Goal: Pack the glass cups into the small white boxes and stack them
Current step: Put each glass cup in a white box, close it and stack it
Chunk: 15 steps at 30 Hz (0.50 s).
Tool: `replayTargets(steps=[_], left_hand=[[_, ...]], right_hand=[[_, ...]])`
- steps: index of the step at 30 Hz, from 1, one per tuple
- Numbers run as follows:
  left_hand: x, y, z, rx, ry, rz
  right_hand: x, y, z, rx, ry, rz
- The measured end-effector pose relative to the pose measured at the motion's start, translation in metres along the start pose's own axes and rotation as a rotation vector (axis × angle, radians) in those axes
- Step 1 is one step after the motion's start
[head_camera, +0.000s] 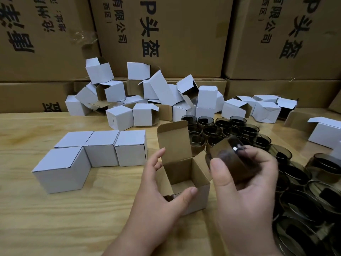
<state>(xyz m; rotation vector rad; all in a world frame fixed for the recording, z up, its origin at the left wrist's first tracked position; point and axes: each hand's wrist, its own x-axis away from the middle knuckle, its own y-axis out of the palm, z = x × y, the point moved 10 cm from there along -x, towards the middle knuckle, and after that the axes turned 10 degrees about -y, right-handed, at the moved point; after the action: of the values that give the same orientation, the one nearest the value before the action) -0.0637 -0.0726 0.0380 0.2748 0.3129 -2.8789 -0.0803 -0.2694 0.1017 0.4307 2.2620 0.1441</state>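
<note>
An open small white box [200,197] with a brown inside stands on the wooden table [55,218], lid flap up. My left hand [158,196] grips its left wall, thumb on the front rim. My right hand [245,189] holds a smoky glass cup [228,156], tilted, just right of and above the box opening. Several closed white boxes [103,150] sit in a group at the left, the nearest one [59,170] in front. Many more glass cups [230,126] stand at the right.
A heap of empty, open white boxes [156,97] lies along the back of the table. Big brown cartons [184,34] with black print form a wall behind. Another open white box [324,132] lies at the far right. Glass cups [302,200] crowd the right front.
</note>
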Motion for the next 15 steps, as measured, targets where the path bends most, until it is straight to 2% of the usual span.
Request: replayTargets(steps=[7,15], left_hand=[[-0.004,0.007,-0.004,0.064,-0.015,-0.041],[-0.007,0.007,-0.011,0.076,-0.039,-0.04]], right_hand=[[0.008,0.03,-0.017,0.243,-0.207,-0.242],[0.012,0.039,0.001,0.29,-0.162,-0.336]])
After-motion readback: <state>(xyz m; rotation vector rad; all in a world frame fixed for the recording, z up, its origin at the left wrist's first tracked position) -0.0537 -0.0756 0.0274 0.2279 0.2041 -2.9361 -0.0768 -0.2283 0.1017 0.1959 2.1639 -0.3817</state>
